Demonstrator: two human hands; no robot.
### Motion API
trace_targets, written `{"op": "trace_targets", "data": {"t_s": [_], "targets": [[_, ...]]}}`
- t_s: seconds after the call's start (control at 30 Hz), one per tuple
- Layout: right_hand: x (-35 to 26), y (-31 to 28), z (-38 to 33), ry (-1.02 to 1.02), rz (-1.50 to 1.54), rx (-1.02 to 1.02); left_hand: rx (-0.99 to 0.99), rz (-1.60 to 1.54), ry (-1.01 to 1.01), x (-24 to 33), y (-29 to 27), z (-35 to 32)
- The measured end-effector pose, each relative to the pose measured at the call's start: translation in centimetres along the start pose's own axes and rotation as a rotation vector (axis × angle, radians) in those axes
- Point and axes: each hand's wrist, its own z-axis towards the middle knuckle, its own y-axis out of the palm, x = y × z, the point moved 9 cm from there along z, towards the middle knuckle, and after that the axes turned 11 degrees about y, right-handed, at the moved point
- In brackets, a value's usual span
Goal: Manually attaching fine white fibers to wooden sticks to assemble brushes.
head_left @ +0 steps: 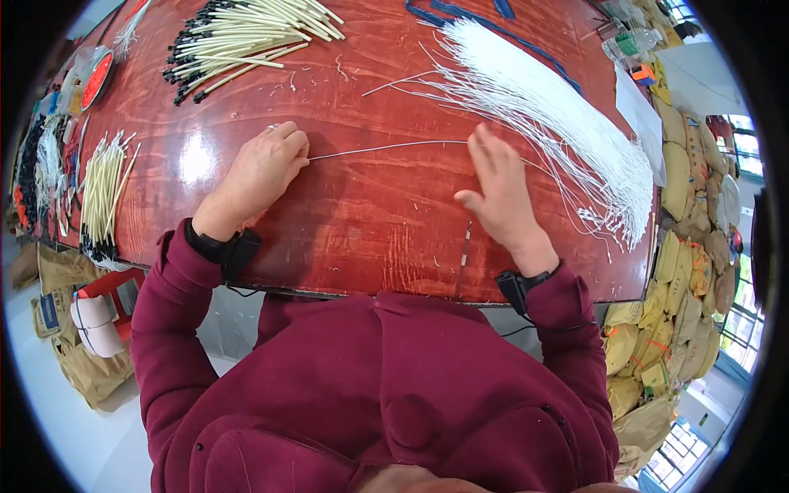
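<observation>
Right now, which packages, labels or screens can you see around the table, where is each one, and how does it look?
Sacks: stacked right of the table, bulging, yellowish tan with orange ties.
Plastic bag: top right on the table, clear, crumpled, something green inside.
Brown paper bags: on the floor at left, flat, tan; one bears a small blue label.
Screens: none visible.

Red-brown table, white cords, cream sticks w/ black tips, maroon sleeves.
</observation>
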Motion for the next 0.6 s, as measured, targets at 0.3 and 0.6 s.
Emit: {"op": "trace_targets", "data": {"t_s": [0.3,0.6], "targets": [[-1.1,-1.8,-3.2,0.084,-0.169,-0.144,-0.045,0.035,0.107,1.1,-1.0,0.1],[-2.2,-2.9,-4.0,0.123,-0.161,-0.134,-0.115,0.027,-0.017,-0.9,-1.6,-0.3]]}}
